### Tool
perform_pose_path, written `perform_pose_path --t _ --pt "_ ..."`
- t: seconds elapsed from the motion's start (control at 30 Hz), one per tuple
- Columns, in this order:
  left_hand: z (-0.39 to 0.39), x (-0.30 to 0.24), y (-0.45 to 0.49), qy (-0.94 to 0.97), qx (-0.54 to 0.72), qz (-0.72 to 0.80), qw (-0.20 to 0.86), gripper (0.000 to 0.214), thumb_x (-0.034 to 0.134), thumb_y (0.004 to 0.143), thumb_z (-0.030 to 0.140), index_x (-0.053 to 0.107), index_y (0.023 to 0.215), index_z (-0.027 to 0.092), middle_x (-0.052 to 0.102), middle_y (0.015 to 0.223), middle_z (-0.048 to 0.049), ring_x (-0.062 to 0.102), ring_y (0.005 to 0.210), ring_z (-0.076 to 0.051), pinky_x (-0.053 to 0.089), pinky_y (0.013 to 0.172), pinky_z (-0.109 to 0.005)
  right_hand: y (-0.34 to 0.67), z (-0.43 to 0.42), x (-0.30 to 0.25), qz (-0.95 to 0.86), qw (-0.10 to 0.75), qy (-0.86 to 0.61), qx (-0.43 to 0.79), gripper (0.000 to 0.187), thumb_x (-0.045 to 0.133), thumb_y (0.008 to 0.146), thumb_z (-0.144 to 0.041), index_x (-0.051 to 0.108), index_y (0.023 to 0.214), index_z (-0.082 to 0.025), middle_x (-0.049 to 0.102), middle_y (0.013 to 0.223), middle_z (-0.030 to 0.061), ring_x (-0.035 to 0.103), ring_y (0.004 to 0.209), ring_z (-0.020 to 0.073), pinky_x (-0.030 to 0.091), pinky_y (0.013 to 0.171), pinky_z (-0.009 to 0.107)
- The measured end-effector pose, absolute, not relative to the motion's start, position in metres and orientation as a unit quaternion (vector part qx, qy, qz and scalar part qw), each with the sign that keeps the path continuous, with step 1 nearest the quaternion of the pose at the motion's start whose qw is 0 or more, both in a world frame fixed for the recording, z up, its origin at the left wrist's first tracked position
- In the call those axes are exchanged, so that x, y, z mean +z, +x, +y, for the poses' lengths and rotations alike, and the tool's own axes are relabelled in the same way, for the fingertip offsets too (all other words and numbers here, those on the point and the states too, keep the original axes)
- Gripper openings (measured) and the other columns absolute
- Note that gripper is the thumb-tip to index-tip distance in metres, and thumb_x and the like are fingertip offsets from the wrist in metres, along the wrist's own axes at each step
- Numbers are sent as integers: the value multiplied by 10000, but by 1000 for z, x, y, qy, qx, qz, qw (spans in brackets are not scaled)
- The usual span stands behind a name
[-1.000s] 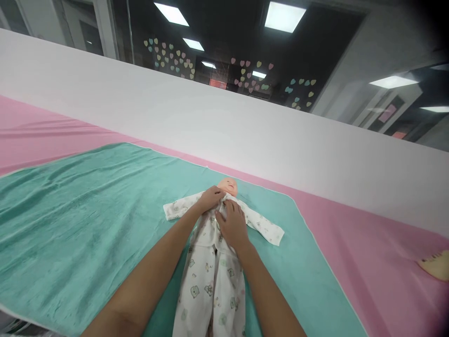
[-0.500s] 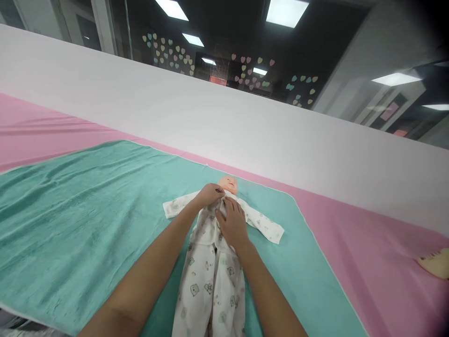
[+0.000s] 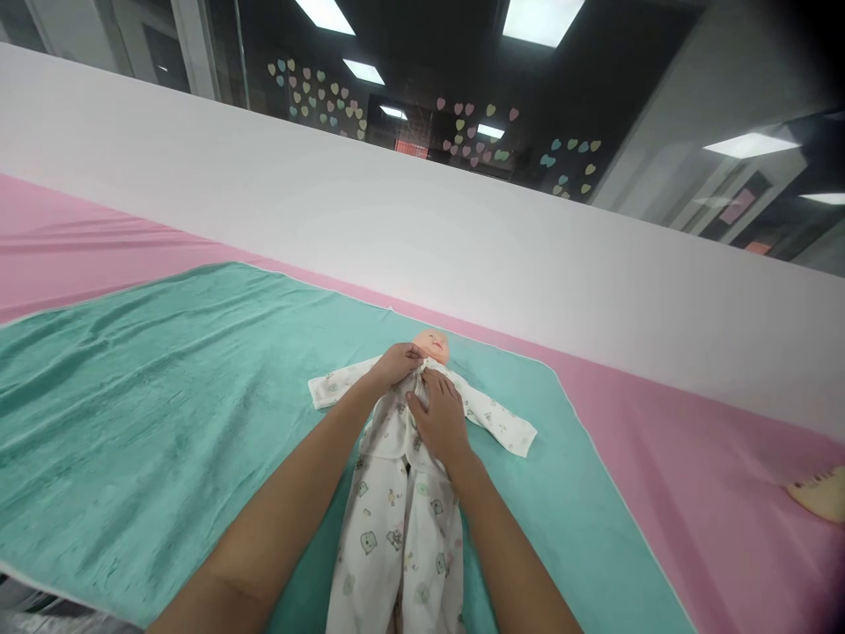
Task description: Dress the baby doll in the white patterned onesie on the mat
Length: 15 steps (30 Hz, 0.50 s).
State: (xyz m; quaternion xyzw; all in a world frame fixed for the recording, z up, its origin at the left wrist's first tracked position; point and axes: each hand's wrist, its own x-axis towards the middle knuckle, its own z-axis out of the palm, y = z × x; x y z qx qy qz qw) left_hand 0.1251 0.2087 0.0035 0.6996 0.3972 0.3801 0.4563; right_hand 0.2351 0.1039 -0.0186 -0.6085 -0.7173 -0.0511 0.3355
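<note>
A baby doll point(image 3: 432, 344) lies on its back, dressed in a white printed baby shirt point(image 3: 498, 425) with both sleeves spread out. White printed baby trousers point(image 3: 373, 537) stretch from the shirt's hem towards me. At the collar, just under the doll's chin, my left hand point(image 3: 398, 364) pinches the shirt between thumb and fingers. My right hand point(image 3: 442, 416) rests on the shirt's chest beside the front opening, fingers stretched out and thumb apart. My left hand partly covers the collar, so the fastening there is hard to make out.
Beneath the doll is a wrinkled green blanket point(image 3: 198, 414) over a pink sheet point(image 3: 673, 458). A low white wall point(image 3: 396, 229) runs along the back, with dark glass and heart stickers above it. A beige object point(image 3: 822, 495) sits at the right edge, partly cut off.
Both hands stay at the shirt's collar and chest, with only slight finger movement. The whole view has shifted a little.
</note>
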Motion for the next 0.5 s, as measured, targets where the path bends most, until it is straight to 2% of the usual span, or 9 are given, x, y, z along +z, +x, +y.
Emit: perform_pose_path --t 0.17,0.33,0.5 --pt "210 3 125 720 380 391 430 225 502 726 208 654 876 138 676 945 -71 604 876 -177 459 785 -266 236 103 -17 -718 330 -612 -35 427 411 853 -386 420 1243 -214 488 1270 79 363 1233 240 329 984 410" --pt "214 2 121 771 342 408 350 241 471 758 226 680 858 163 678 949 -60 602 886 -197 451 818 -289 236 102 -15 -719 336 -608 -24 436 412 854 -380 407 1261 -223 487 1275 64 357 1238 235 337 981 394" --pt "215 1 120 781 375 398 301 294 403 782 177 673 899 188 627 1042 -52 554 999 -182 409 905 -282 236 103 -16 -711 352 -608 -10 405 428 850 -362 437 1228 -216 471 1292 61 353 1235 235 315 998 406"
